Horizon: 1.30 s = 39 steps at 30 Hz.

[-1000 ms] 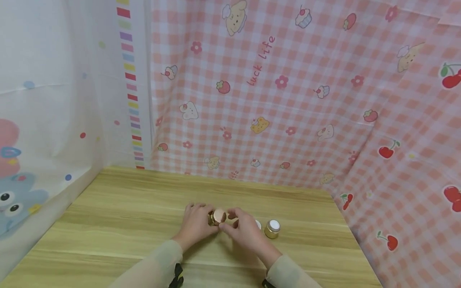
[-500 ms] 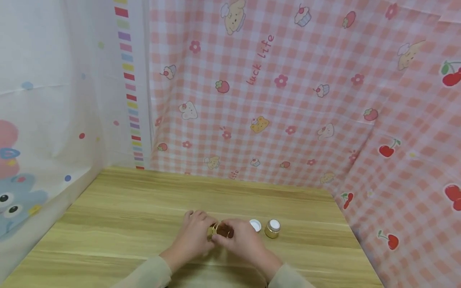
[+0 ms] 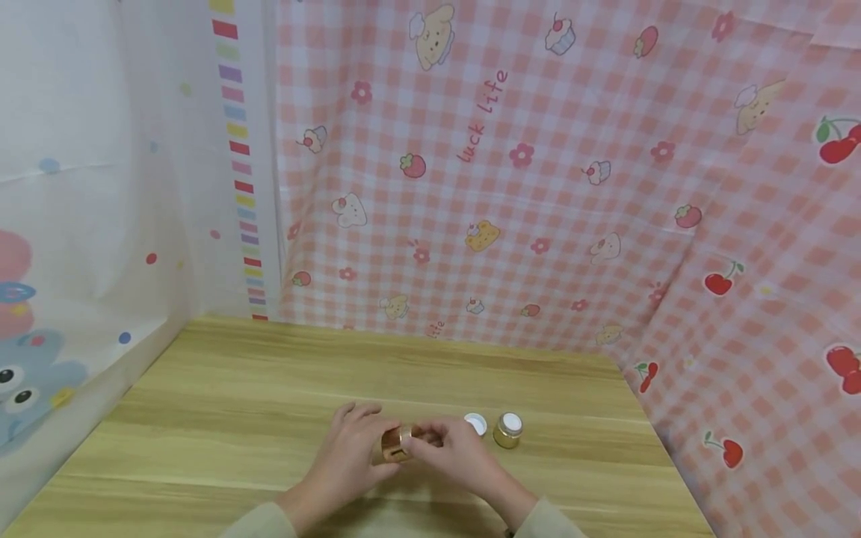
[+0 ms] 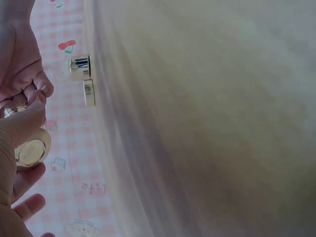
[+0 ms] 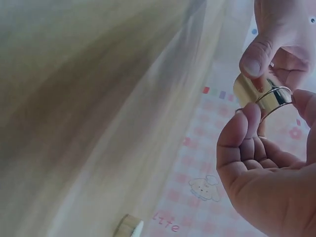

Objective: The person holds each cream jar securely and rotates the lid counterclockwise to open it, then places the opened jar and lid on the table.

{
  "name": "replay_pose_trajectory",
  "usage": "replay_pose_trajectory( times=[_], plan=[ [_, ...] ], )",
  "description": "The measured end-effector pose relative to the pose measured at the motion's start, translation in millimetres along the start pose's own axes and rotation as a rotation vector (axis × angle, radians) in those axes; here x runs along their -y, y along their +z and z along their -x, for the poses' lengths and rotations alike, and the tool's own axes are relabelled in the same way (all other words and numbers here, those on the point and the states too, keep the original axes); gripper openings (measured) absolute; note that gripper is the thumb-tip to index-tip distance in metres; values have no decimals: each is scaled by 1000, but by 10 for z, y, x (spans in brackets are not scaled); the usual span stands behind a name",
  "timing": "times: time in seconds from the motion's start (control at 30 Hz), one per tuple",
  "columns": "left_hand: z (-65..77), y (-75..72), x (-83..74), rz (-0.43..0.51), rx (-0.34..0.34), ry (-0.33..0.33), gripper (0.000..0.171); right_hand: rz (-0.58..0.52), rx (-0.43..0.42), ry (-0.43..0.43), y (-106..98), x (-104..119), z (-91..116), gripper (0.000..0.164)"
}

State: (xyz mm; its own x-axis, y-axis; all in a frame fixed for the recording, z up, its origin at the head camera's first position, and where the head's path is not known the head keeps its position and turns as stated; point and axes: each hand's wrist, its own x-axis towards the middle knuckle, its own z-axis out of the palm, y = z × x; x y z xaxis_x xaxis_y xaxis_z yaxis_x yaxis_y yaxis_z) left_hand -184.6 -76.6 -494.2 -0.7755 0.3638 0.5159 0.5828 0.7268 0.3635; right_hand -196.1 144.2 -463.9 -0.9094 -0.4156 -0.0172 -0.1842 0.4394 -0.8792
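Low over the table, my left hand [image 3: 346, 448] grips a small shiny gold jar [image 3: 392, 446], its thumb on one side and fingers on the other. The jar is tipped on its side, its round base [image 4: 33, 150] showing in the left wrist view. From the opposite end my right hand [image 3: 464, 454] pinches the ring-like gold rim [image 5: 270, 101] between thumb and fingertips; its other fingers are curled in. Right of the hands stands a gold jar with a white top [image 3: 507, 430]. Beside that jar lies a white round lid [image 3: 475, 424], its hollow side up.
The wood-grain table [image 3: 269, 388] carries all of these things. A pink checked cloth [image 3: 444, 194] hangs along the back and right side, and a white printed cloth [image 3: 101, 224] along the left.
Both hands have come a little nearer to me with the gold jar and tipped it onto its side. My right fingers have moved from beside its end to pinching the rim.
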Motion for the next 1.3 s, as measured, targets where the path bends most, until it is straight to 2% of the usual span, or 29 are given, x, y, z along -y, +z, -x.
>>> replay_pose_trajectory(
  times=[0.1,0.2,0.5,0.97,1.3],
  plan=[
    [44,-13,10,-22,-39,48,54,-64,35,29,9,-10,15,45],
    [66,-40,13,-33,-47,71,54,-66,36,35,28,-10,23,47],
    [57,-129,-2,7,26,75,48,10,21,-18,56,41,48,44],
    [43,-165,-1,46,44,83,47,35,24,-68,80,102,75,35],
    [58,-153,54,114,28,96,41,128,-6,-136,99,132,70,33]
  ],
)
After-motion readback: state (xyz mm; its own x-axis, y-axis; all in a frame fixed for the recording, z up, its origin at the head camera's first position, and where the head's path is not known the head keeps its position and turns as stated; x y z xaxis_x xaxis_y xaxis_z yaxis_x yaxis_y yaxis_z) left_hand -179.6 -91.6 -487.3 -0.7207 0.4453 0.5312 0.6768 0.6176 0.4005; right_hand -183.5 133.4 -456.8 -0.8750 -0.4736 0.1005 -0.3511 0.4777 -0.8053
